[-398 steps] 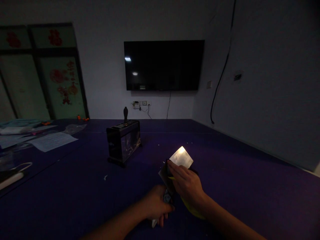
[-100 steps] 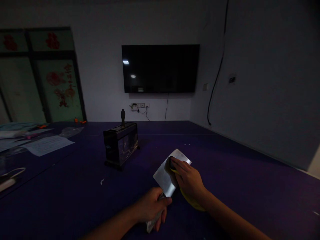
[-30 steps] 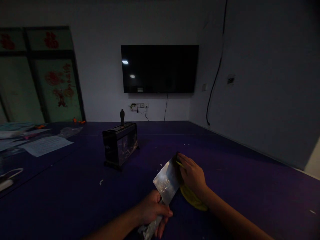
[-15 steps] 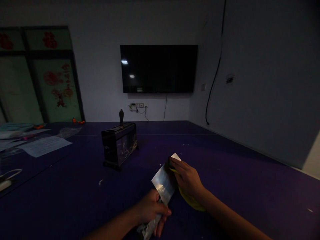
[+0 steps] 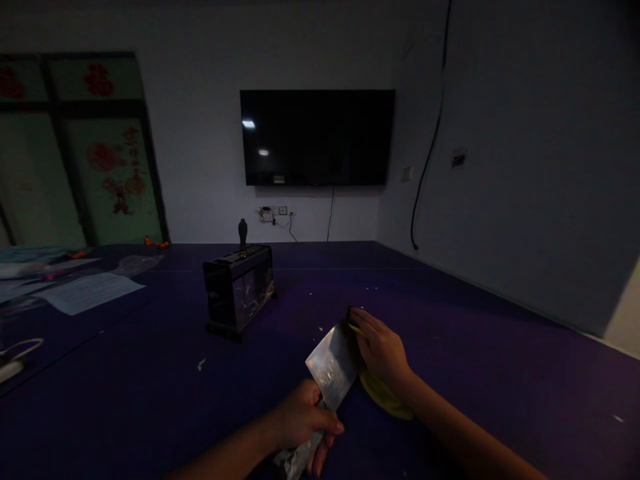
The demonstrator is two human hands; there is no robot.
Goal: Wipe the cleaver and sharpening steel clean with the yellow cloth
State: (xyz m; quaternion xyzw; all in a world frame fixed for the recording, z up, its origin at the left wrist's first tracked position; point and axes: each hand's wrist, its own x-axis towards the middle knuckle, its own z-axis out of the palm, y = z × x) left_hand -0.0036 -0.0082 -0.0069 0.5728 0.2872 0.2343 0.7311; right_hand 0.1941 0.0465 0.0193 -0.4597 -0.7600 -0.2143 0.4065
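My left hand (image 5: 304, 419) is closed around the handle of a cleaver (image 5: 331, 365). Its broad, shiny blade slants up and away to the right, above the purple tabletop. Crumpled pale wrapping (image 5: 299, 457) shows around the handle below my fingers. A yellow cloth (image 5: 384, 398) is gripped in my right hand (image 5: 383, 350), which presses it over the far right end of the blade. That end of the blade is hidden under the fingers and cloth.
A dark knife block (image 5: 220, 297) stands left of the blade, one black handle (image 5: 243, 235) sticking up from it. Paper sheets (image 5: 93, 292) and plastic lie at the left. White scraps (image 5: 201, 365) dot the table. A television (image 5: 317, 137) hangs on the back wall.
My right hand and the yellow cloth have slid slightly right, toward the blade's far edge. The left hand keeps its hold on the handle, and the blade has tilted a little.
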